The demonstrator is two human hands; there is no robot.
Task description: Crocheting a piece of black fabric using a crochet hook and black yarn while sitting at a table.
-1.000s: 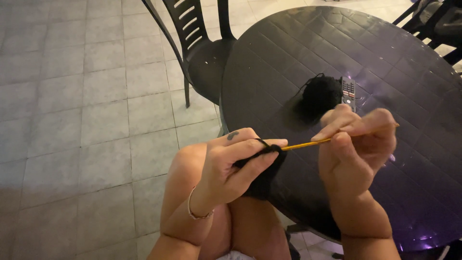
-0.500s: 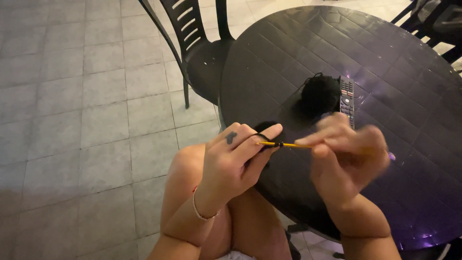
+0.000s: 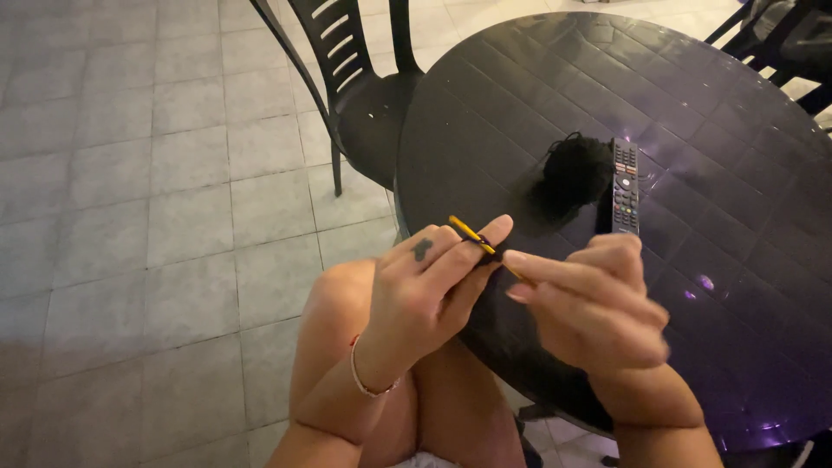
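My right hand [image 3: 598,299] grips a thin yellow crochet hook [image 3: 475,239] whose tip pokes out past my left index finger. My left hand [image 3: 429,290] pinches a small piece of black crochet work, mostly hidden behind its fingers, with the hook passing through it. Both hands hover over the near edge of a round dark plastic table [image 3: 711,156], above my bare knee. A ball of black yarn [image 3: 575,169] lies on the table just beyond my hands.
A black remote control [image 3: 626,186] lies beside the yarn ball. A dark plastic chair [image 3: 364,78] stands at the table's far left side, and another chair [image 3: 780,43] is at the top right. Grey floor tiles [image 3: 156,199] fill the left.
My right hand pushed the hook leftward through the black piece, so its tip now sticks out past my left fingers. Both hands dropped slightly lower.
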